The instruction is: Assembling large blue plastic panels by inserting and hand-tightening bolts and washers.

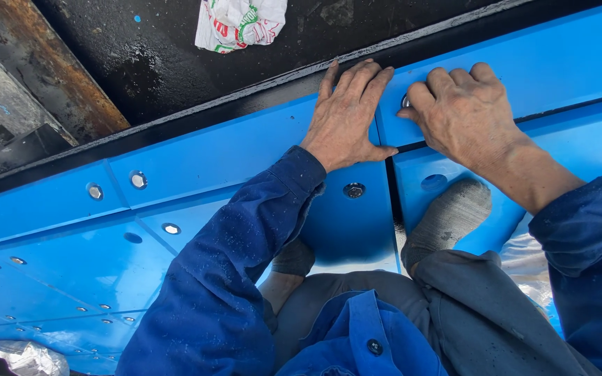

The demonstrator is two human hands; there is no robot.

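Observation:
My left hand [348,115] lies flat, fingers spread, on a blue panel [231,150] near its upper edge. My right hand [460,111] rests beside it on the neighbouring blue panel [559,66], fingers curled over a round metal bolt [405,102] that is partly hidden. Another bolt [354,189] sits in the panel just below my left wrist. Both arms wear dark blue sleeves.
Several more bolts dot the blue panels at left [138,179]. A black wet surface [175,56] borders the panels, with a crumpled white bag [240,22] on it. A rusty beam [50,69] runs upper left. My grey-socked foot [447,216] rests on the panel.

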